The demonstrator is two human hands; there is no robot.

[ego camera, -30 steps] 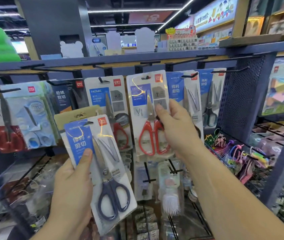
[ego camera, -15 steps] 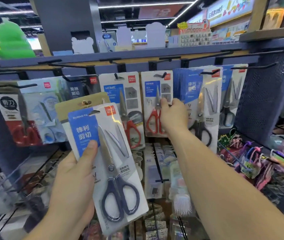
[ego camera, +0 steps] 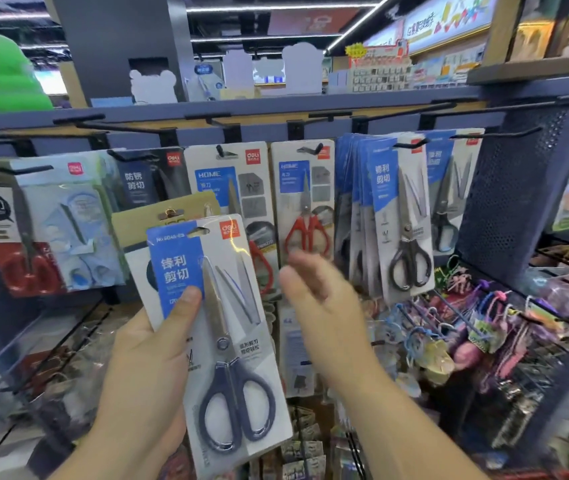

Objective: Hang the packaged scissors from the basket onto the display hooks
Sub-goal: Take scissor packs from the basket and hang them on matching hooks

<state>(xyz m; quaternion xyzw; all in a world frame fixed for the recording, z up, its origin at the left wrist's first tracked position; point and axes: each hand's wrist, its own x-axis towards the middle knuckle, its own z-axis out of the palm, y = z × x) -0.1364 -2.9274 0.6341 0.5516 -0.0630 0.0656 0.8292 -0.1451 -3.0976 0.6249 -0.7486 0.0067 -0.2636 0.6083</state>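
Our left hand (ego camera: 144, 368) is gripping a deli scissors pack (ego camera: 220, 341) marked "No.6046-ES". Our right hand (ego camera: 324, 306), at three o'clock of it, is hanging open, holding nothing.

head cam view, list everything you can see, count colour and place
pack held in hand: one, blue-and-white card, dark blue handles, front centre, with tan-carded packs behind it
red-handled scissors pack: one in front, white card, hanging on a centre hook
second red-handled pack: one in front, white card, hook just left of it, partly hidden
black-handled packs: a thick row, blue-and-white cards, hook right of centre
light blue scissors pack: one in front, hook at left
display hooks: several, black, along the top rail
keychains: many, mixed colours, lower right
left hand: grips the held pack
right hand: empty, blurred, below the red-handled pack
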